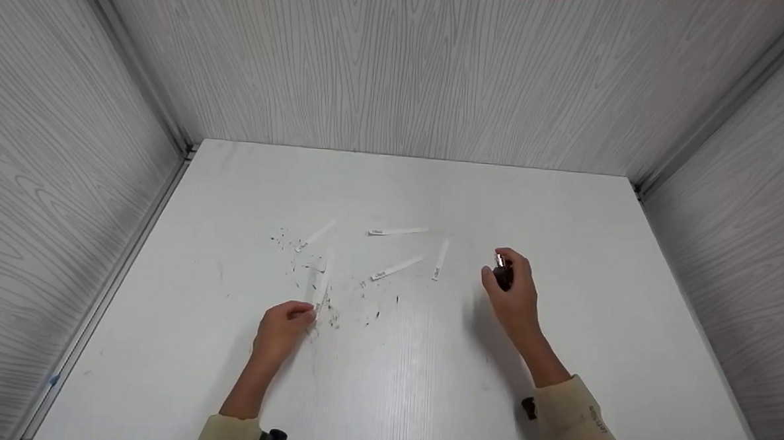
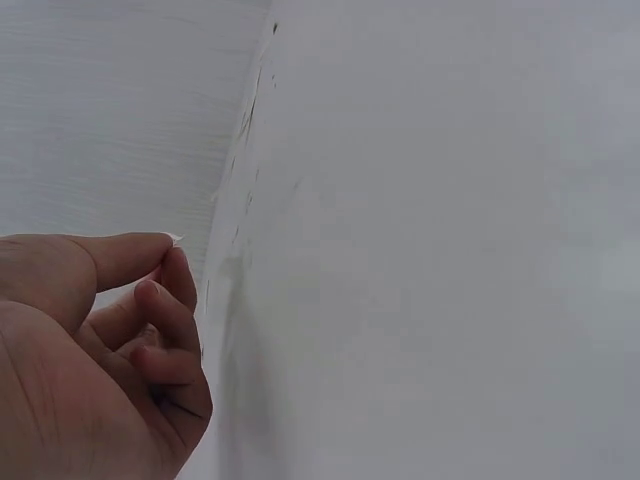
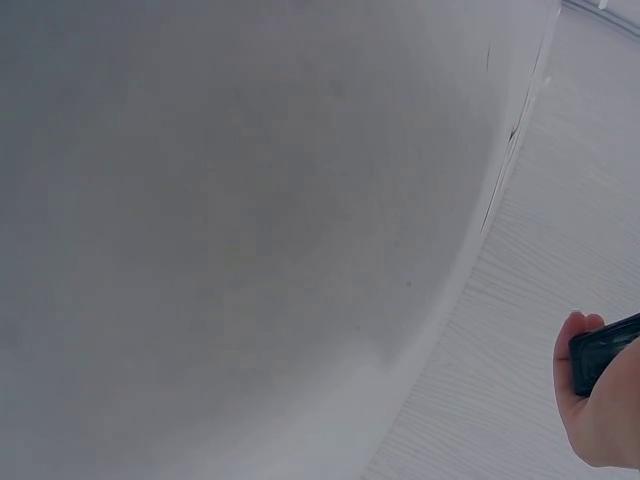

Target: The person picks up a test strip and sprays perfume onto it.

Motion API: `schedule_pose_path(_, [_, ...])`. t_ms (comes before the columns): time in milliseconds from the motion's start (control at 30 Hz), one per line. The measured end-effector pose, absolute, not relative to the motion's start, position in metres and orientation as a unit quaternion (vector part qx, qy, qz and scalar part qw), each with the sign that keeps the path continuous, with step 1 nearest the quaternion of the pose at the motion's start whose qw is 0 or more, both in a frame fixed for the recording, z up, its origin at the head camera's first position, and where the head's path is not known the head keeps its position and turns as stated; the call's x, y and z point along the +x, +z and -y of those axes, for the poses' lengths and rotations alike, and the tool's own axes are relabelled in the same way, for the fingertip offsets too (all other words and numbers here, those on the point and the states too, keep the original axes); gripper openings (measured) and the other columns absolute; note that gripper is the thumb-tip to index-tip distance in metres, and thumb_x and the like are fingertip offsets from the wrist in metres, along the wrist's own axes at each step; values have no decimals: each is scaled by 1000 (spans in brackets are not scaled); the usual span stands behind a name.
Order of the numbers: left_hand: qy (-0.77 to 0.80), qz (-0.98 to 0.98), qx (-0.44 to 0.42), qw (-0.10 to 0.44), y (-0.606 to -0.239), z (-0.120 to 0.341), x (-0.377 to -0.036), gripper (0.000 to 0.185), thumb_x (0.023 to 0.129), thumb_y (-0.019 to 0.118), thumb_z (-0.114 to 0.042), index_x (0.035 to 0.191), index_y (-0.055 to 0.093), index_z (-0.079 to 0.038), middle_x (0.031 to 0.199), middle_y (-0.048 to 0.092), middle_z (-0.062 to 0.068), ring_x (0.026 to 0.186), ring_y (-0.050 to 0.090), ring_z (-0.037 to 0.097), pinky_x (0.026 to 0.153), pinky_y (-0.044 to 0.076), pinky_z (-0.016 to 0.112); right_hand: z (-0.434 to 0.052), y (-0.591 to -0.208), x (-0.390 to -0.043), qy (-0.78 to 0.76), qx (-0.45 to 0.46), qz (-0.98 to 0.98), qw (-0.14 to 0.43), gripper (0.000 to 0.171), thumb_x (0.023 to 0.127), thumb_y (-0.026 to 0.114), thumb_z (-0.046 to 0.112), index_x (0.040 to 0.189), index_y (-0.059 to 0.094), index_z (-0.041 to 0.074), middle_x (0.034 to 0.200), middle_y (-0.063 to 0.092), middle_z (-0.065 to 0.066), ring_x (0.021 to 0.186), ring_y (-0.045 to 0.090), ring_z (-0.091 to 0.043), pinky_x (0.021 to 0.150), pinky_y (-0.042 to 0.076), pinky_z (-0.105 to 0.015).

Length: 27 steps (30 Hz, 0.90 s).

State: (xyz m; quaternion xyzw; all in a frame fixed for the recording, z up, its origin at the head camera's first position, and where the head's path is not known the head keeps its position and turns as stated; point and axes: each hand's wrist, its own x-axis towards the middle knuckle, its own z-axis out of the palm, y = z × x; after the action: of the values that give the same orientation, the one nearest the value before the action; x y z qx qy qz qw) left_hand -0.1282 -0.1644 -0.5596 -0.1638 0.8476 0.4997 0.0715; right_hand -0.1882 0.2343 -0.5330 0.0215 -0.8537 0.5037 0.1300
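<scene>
My left hand [image 1: 282, 333] pinches the lower end of a narrow white paper strip [image 1: 325, 280] between thumb and fingers, its far end pointing away from me. In the left wrist view, only a white tip [image 2: 176, 240] of the strip shows at the fingertips of the left hand [image 2: 110, 330]. Over the right part of the table, my right hand [image 1: 515, 301] grips a small dark spray bottle [image 1: 504, 278] with a silver neck, a finger at its top. The right wrist view catches the dark bottle [image 3: 600, 355] within the right hand [image 3: 605, 430] at the edge.
Several similar white strips with dark print at one end lie mid-table, among them one strip [image 1: 399, 231] at the back and another [image 1: 440, 259] rightmost. Dark specks [image 1: 332, 321] are scattered around them. Grey wood-grain panels [image 1: 398, 68] stand on three sides of the white table [image 1: 425, 380].
</scene>
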Motion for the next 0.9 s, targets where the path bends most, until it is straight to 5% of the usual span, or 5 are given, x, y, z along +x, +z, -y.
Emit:
schedule_pose_path(600, [430, -881, -184, 75, -564, 192, -110, 30, 98, 61, -29, 116, 72, -9, 113, 72, 10, 106, 65, 28, 86, 47, 47, -236, -533, -189, 502, 22, 855, 130, 48, 98, 62, 43, 139, 50, 21, 136, 50, -2, 107, 47, -17, 89, 42, -39])
schedule_pose_path(900, [378, -904, -189, 65, -558, 195, -107, 26, 96, 61, -27, 108, 74, -8, 103, 74, 9, 92, 66, 26, 74, 48, 43, -235, -533, -187, 494, 16, 860, 127, 53, 97, 62, 44, 141, 50, 16, 138, 50, -3, 113, 48, -19, 94, 41, -42])
